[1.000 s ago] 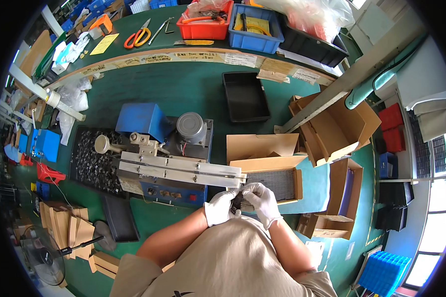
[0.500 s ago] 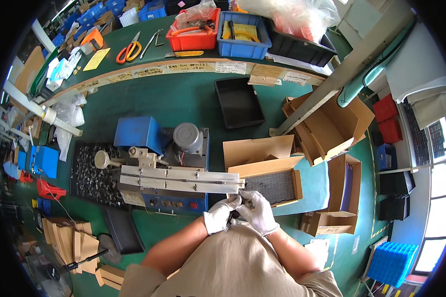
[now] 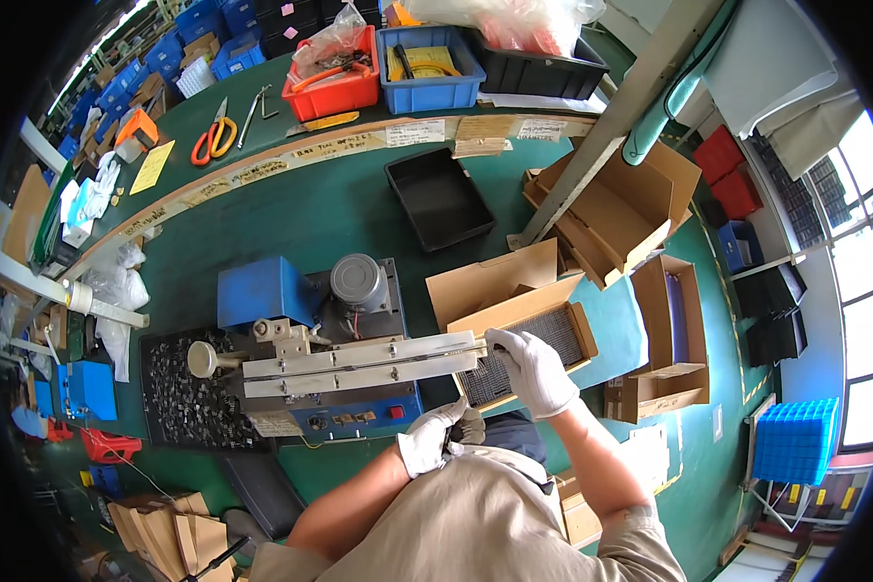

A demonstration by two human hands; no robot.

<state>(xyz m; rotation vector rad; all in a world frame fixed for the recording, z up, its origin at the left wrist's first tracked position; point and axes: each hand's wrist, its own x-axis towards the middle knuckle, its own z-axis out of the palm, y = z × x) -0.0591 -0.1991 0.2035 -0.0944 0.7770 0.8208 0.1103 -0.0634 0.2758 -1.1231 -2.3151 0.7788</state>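
Observation:
My right hand [image 3: 535, 372], in a white glove, has its fingers pinched at the right end of a long metal rail [image 3: 369, 363]; whatever is between them is too small to make out. My left hand [image 3: 429, 442], also gloved, is closed close to my body, around something dark that I cannot identify. The rail lies across a benchtop machine with a blue housing [image 3: 266, 291], a grey round motor [image 3: 357, 281] and a front panel with a red switch [image 3: 396, 412]. Just beyond my right hand, an open cardboard box [image 3: 580, 320] contains rows of small dark parts.
A black tray of small loose parts [image 3: 189, 393] sits left of the machine. Behind it stands an empty black tray [image 3: 440, 200]. More cardboard boxes [image 3: 684, 330] and a slanting metal post [image 3: 611, 126] are on the right. Scissors [image 3: 213, 134] and bins [image 3: 432, 70] line the back shelf.
My hands were together below the rail end. The right has moved up and right to the rail end, while the left has stayed low near my body. The view has shifted.

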